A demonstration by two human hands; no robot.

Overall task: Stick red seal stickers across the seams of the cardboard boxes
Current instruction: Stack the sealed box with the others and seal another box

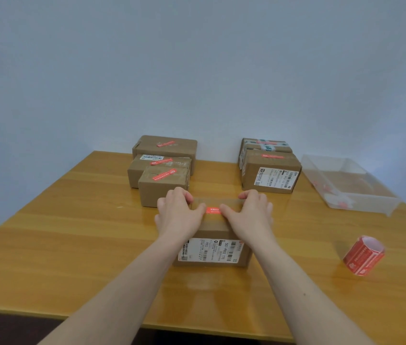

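Here both hands flat, left hand [179, 212] and right hand [249, 212] pressing red sticker [213, 210] onto box [219, 230], grip spread

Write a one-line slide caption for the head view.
Both hands, left hand and right hand, press a red seal sticker onto the nearest cardboard box; sticker roll waits right.

A box [211, 235] sits on the table [72, 235], near the front edge and about midway across. On its top lies a sticker [213, 210], between the left hand [178, 212] and the right hand [249, 212], which both rest on the box top. Behind and to the left stand three boxes [163, 168] packed close, each with a sticker on top. Behind and to the right stand more boxes [270, 168]. Further right is a tray [361, 195]. A sticker roll [363, 255] lies right of the near box, in front of the tray.
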